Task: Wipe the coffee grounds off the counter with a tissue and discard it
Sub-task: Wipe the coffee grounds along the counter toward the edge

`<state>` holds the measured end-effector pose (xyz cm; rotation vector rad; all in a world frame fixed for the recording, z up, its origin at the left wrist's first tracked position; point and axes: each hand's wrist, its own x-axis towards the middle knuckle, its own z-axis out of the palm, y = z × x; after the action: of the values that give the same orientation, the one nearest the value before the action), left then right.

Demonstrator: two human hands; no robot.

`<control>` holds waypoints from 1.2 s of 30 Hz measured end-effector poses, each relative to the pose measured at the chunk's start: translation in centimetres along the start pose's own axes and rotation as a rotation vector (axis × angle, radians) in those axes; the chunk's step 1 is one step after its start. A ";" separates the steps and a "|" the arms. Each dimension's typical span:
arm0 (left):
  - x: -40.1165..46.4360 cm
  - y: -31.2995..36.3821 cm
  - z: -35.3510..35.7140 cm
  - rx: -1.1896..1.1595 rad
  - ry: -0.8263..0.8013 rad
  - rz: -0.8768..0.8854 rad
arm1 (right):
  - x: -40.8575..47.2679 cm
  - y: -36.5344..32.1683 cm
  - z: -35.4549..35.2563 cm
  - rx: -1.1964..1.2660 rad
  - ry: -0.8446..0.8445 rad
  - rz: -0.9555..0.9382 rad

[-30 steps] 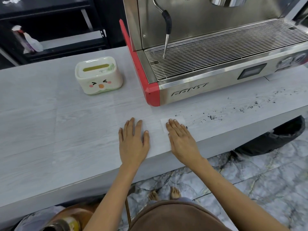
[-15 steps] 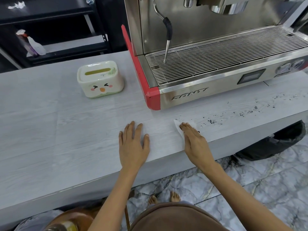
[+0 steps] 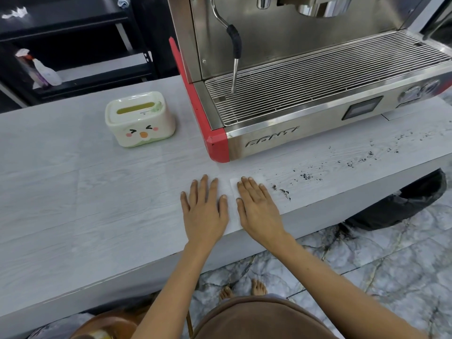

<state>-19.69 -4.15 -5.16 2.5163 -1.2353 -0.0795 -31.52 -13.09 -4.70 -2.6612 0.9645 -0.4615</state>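
My right hand [image 3: 258, 206] lies flat, fingers stretched, pressing a white tissue [image 3: 233, 189] onto the pale grey counter [image 3: 97, 204] near its front edge. Only the tissue's left strip and top corner show around the hand. Just right of the fingers is a dark smear of coffee grounds [image 3: 283, 192]. More grounds [image 3: 362, 160] lie scattered further right along the counter in front of the machine. My left hand [image 3: 204, 209] rests flat and empty on the counter, right beside the other hand.
A steel and red espresso machine [image 3: 318, 94] stands at the back right, its steam wand hanging over the drip grate. A cream tissue box [image 3: 139, 119] with a chick face sits back left. A black-bagged bin [image 3: 403, 204] stands on the floor under the counter's right end.
My right hand slid the tissue right toward the grounds, then back left beside my left hand. A dark streak now lies right of the tissue. The left hand stayed put.
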 end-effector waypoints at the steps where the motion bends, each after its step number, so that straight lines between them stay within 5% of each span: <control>1: 0.3 0.3 0.2 -0.007 -0.001 -0.006 | 0.2 0.0 0.1 0.002 -0.004 -0.009; 8: 0.9 1.3 0.6 -0.017 0.006 -0.009 | 1.9 1.0 -0.2 -0.027 -0.036 0.025; 19: 1.0 1.3 0.6 0.010 0.014 -0.007 | 0.5 3.4 -0.4 -0.100 0.132 0.131; 26: 1.0 1.3 0.5 -0.011 0.013 -0.012 | 0.7 4.7 -1.8 0.088 0.172 0.163; 36: 1.0 1.3 0.5 -0.009 0.022 -0.005 | 4.9 3.9 -0.9 0.059 0.098 0.038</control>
<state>-20.16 -5.79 -5.14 2.5058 -1.2172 -0.0583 -30.49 -19.33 -4.28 -2.5841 1.0109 -0.6078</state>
